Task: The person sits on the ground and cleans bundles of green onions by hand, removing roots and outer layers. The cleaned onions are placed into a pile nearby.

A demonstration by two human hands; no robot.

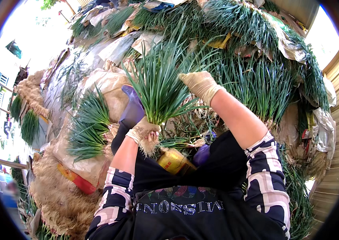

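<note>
My left hand [146, 130], in a soiled light glove, grips a bunch of green onions [160, 93] low on the stems. Its pale bulbs and roots hang below my fist, and the leaves fan upward. My right hand [199, 84], gloved too, is raised to the right of the leaves with its fingers together; whether it holds a leaf I cannot tell. Between my legs lie loose onions [187, 142] with scattered leaves and a yellow printed bag [175, 162]. Left of my left hand, bunches of green onions [90, 129] lie on plastic sheeting.
A long row of upright green onions [256, 87] stands ahead and right. Sacks [121, 48] and more onions lie beyond. A large heap with its roots outward [64, 192] is at the lower left, near a red and yellow wrapper [78, 179]. A corrugated wall [331, 168] borders the right side.
</note>
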